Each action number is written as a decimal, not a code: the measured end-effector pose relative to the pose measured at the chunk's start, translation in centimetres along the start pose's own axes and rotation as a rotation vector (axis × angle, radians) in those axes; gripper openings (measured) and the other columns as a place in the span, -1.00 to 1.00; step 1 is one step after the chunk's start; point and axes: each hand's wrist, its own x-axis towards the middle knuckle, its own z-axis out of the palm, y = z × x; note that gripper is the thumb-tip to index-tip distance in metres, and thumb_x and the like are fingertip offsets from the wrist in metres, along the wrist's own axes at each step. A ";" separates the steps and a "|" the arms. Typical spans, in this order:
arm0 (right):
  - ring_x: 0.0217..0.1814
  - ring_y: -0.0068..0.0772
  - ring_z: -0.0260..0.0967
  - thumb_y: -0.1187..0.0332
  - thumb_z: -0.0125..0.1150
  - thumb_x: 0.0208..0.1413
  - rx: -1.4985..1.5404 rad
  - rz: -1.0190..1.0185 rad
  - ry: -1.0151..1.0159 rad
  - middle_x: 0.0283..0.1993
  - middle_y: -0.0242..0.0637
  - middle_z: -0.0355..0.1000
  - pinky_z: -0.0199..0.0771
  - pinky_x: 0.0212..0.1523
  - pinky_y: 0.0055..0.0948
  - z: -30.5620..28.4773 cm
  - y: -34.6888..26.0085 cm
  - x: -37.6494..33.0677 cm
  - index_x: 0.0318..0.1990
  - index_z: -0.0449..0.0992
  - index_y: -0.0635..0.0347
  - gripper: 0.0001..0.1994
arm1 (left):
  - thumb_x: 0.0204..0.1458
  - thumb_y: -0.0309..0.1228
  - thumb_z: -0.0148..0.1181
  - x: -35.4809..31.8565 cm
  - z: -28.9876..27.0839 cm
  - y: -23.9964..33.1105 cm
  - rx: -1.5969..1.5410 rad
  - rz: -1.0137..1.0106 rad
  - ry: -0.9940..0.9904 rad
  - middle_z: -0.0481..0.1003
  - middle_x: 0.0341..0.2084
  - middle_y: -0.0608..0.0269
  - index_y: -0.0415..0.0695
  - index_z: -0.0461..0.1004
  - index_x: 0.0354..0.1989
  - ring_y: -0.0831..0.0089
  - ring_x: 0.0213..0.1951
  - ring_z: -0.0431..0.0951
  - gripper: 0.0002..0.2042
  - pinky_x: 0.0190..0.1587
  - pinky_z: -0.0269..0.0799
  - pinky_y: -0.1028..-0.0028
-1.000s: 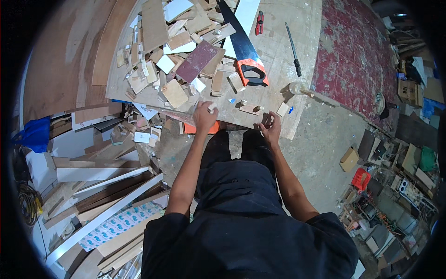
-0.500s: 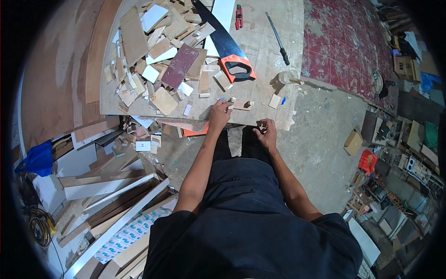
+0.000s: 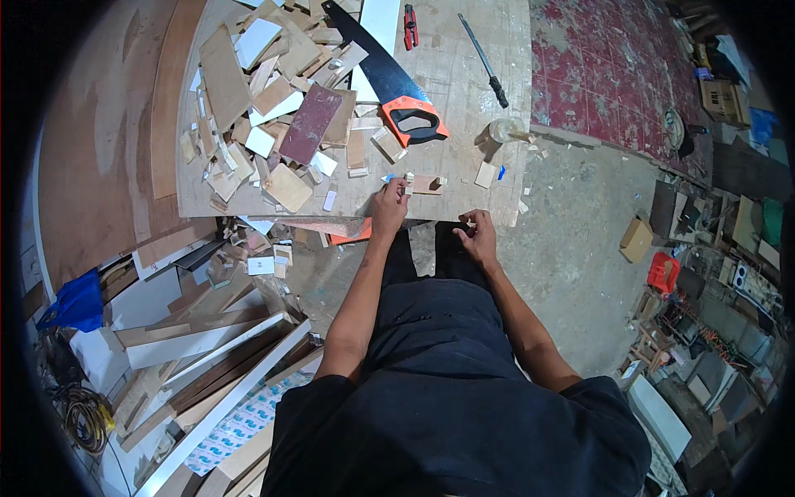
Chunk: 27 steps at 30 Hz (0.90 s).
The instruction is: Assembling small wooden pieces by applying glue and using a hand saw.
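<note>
At the table's front edge my left hand [image 3: 388,207] has its fingers closed on a small wooden block [image 3: 408,187] at the left end of a little flat wooden piece [image 3: 426,185]. Another small block stands at that piece's right end. Lower and to the right, just off the edge, my right hand [image 3: 479,238] is closed with thumb and fingers together. Something small and tan seems to be at its fingertips, too small to name. Beyond my left hand lies a handsaw [image 3: 411,118] with an orange and black handle.
A heap of wood offcuts [image 3: 277,99] covers the table's left side. A red cutter [image 3: 411,26], a thin dark rod-like tool [image 3: 484,62], a clear cup [image 3: 505,131] and a loose wood piece [image 3: 486,174] lie farther right. Boards [image 3: 224,373] crowd the floor at left.
The view has shifted slightly, so the table sits a little differently in it. Both hands keep nearly the same place and grip; my right fingers have moved only a little.
</note>
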 end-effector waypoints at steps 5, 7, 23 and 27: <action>-0.40 -0.42 0.42 0.45 0.48 -0.11 0.013 -0.015 -0.004 -0.10 -0.20 0.36 0.50 -0.42 -0.48 -0.2 -0.4 0.3 -0.13 0.45 0.25 -0.62 | -0.19 -0.63 0.40 0.2 0.1 -0.3 0.010 -0.004 0.032 0.56 -0.43 0.19 -0.10 0.48 -0.18 0.38 -0.47 0.53 -0.64 -0.37 0.47 0.39; -0.42 -0.43 0.41 0.45 0.49 -0.11 0.010 0.000 0.003 -0.11 -0.21 0.36 0.49 -0.42 -0.48 -0.4 -0.2 0.2 -0.14 0.46 0.26 -0.62 | -0.19 -0.63 0.40 0.2 -0.3 0.2 0.033 0.003 0.024 0.57 -0.41 0.19 -0.09 0.49 -0.15 0.41 -0.45 0.54 -0.62 -0.36 0.47 0.41; -0.20 -0.10 0.49 0.01 0.49 -0.13 -0.356 -0.153 0.450 -0.20 -0.19 0.48 0.47 -0.21 -0.20 -13.7 -7.4 14.3 0.03 0.58 0.02 -0.45 | 0.05 -0.63 0.24 -6.4 -12.7 18.2 -1.449 -0.371 -0.234 0.49 -0.13 0.13 -0.24 0.36 0.09 0.40 -0.21 0.58 -0.60 -0.15 0.53 0.60; -0.22 -0.08 0.48 0.11 0.48 -0.09 -0.457 -0.136 0.442 -0.21 -0.16 0.47 0.48 -0.19 -0.18 -14.5 -6.7 16.1 -0.09 0.63 0.07 -0.59 | 0.05 -0.54 0.28 -5.4 -13.8 22.9 -1.427 -0.273 -0.295 0.49 -0.10 0.07 -0.29 0.32 0.20 0.33 -0.21 0.58 -0.49 -0.18 0.53 0.56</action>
